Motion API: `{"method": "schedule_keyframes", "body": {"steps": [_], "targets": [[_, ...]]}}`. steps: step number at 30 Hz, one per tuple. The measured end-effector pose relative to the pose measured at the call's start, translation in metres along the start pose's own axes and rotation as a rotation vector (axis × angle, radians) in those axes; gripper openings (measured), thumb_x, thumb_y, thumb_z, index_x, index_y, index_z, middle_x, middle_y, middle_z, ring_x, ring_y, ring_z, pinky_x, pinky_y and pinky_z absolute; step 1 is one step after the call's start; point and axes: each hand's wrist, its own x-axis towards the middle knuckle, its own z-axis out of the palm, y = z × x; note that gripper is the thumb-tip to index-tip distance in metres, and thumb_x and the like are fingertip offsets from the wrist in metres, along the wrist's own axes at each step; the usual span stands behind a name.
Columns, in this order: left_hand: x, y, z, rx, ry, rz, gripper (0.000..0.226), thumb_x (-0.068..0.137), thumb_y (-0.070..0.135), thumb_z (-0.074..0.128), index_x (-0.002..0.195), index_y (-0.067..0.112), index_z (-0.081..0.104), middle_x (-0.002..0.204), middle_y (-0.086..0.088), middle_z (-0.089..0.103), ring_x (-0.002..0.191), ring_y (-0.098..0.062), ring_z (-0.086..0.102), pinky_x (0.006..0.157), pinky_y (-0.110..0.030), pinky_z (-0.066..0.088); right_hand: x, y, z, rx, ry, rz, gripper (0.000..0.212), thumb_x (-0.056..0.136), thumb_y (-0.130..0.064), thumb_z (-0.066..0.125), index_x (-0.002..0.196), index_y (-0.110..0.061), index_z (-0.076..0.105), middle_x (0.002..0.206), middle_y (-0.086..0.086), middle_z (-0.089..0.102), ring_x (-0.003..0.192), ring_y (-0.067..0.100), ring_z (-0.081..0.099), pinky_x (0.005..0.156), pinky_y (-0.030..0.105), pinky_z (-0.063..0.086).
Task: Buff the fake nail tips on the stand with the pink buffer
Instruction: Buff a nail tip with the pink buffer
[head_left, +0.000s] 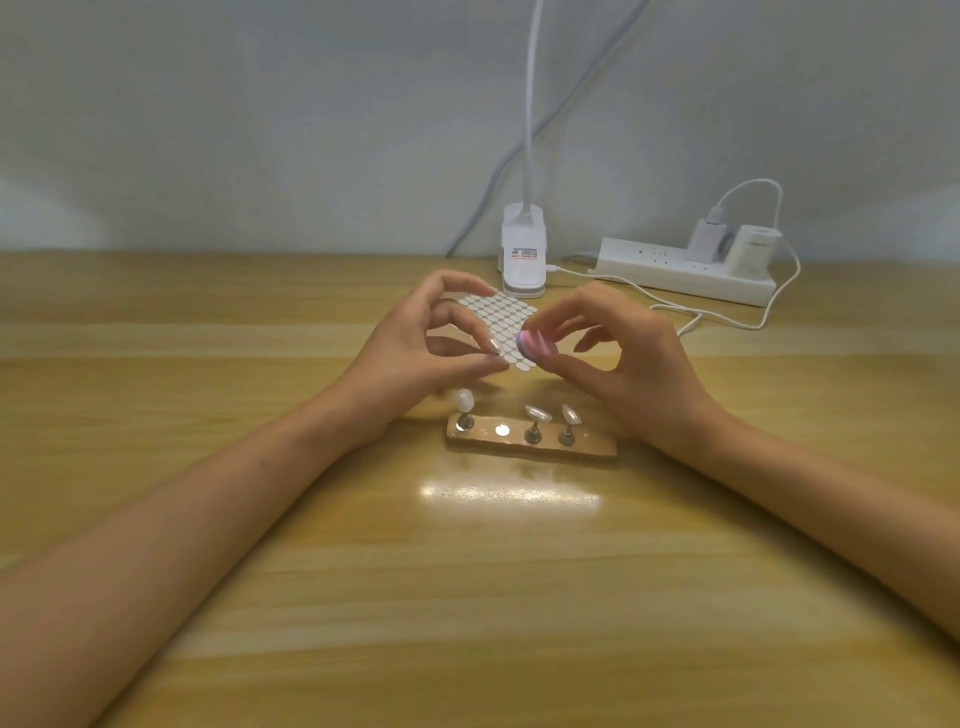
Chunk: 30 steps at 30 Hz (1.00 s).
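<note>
Three nail tips (537, 413) are sitting on the stand (587, 447). Just on its far side, the right hand (623, 364) is pinching the pink buffer (535, 347), and the left hand (415, 353) is pinching what looks like a fourth tip (492, 344). Buffing is seemingly starting; the next move is calling for short, light strokes.

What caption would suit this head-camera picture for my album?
Right hand holds the pink buffer beside a nail tip pinched in the left hand, near the stand carrying three more tips.
</note>
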Motion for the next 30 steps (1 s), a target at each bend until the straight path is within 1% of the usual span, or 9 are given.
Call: {"method": "schedule_keyframes", "body": {"steps": [2,4,6,10,15,19,23,27,30], "targets": [[-0.0002,0.0001,-0.0003,-0.024,-0.009,0.0,0.058,0.08,0.006,0.081,0.128,0.026,0.055,0.093,0.001,0.075,0.089,-0.018,0.074,0.088,-0.038,0.057,0.0001,-0.0019,-0.0007,0.028,-0.006,0.029,0.012,0.092,-0.024,0.072,0.098,-0.013,0.07,0.098,-0.005,0.069,0.091,0.012,0.068,0.073,0.034,0.055],[-0.0003,0.001,0.0005,-0.025,-0.023,-0.001,0.058,0.08,0.007,0.081,0.129,0.025,0.056,0.091,-0.002,0.076,0.087,-0.016,0.073,0.083,-0.029,0.057,-0.0004,-0.0033,-0.0006,0.051,-0.014,0.045,0.013,0.092,-0.023,0.072,0.099,-0.012,0.07,0.098,-0.004,0.069,0.091,0.013,0.069,0.072,0.037,0.055],[-0.0006,0.0026,0.0017,-0.005,-0.026,-0.004,0.054,0.08,0.008,0.082,0.126,0.026,0.059,0.09,-0.003,0.076,0.083,-0.015,0.073,0.078,-0.025,0.056,-0.0002,-0.004,-0.0011,0.065,-0.018,0.058,0.014,0.092,-0.023,0.072,0.1,-0.012,0.07,0.099,-0.003,0.069,0.091,0.012,0.069,0.071,0.037,0.056],[-0.002,0.0029,0.002,-0.015,-0.003,-0.013,0.052,0.078,0.006,0.082,0.123,0.024,0.061,0.09,-0.005,0.076,0.085,-0.02,0.076,0.083,-0.033,0.06,0.0002,-0.0047,-0.0015,0.07,-0.02,0.066,0.015,0.092,-0.023,0.072,0.101,-0.012,0.07,0.101,-0.003,0.069,0.091,0.01,0.069,0.071,0.036,0.057],[-0.003,0.0041,0.0028,0.005,0.049,-0.018,0.053,0.077,0.009,0.084,0.121,0.025,0.06,0.092,-0.003,0.077,0.086,-0.018,0.076,0.081,-0.038,0.061,0.0007,-0.0024,-0.0023,0.052,-0.034,0.058,0.014,0.092,-0.024,0.071,0.1,-0.013,0.07,0.103,-0.005,0.067,0.093,0.011,0.068,0.072,0.033,0.058],[-0.0021,0.0032,0.0045,0.088,0.051,0.0,0.055,0.076,0.01,0.086,0.119,0.028,0.058,0.082,0.002,0.076,0.086,-0.012,0.075,0.092,-0.031,0.054,0.0015,-0.002,-0.002,0.074,-0.061,0.048,0.017,0.09,-0.025,0.071,0.101,-0.012,0.07,0.103,-0.003,0.067,0.093,0.01,0.069,0.073,0.035,0.059],[-0.0009,0.002,0.0062,0.077,-0.02,0.019,0.055,0.076,0.003,0.084,0.12,0.022,0.056,0.078,-0.003,0.075,0.084,-0.016,0.075,0.086,-0.03,0.057,0.0033,-0.0015,-0.0004,0.101,-0.097,0.003,0.013,0.089,-0.019,0.075,0.097,-0.009,0.071,0.098,-0.002,0.069,0.088,0.013,0.071,0.073,0.039,0.058],[0.0006,0.0008,0.0069,0.097,-0.074,0.044,0.054,0.077,0.006,0.084,0.118,0.016,0.052,0.074,-0.004,0.073,0.075,-0.017,0.072,0.08,-0.031,0.058,0.0033,-0.0026,0.0009,-0.004,-0.136,-0.138,0.012,0.087,-0.015,0.076,0.098,-0.009,0.074,0.095,0.001,0.069,0.088,0.016,0.066,0.075,0.033,0.055],[0.0014,0.0001,0.0064,0.092,-0.087,0.049,0.053,0.076,0.003,0.084,0.115,0.015,0.051,0.076,-0.01,0.074,0.076,-0.021,0.072,0.082,-0.037,0.058,0.0042,-0.0013,-0.001,0.001,-0.119,-0.082,0.011,0.086,-0.014,0.076,0.095,-0.007,0.075,0.092,0.002,0.07,0.085,0.014,0.066,0.075,0.037,0.056]]}}
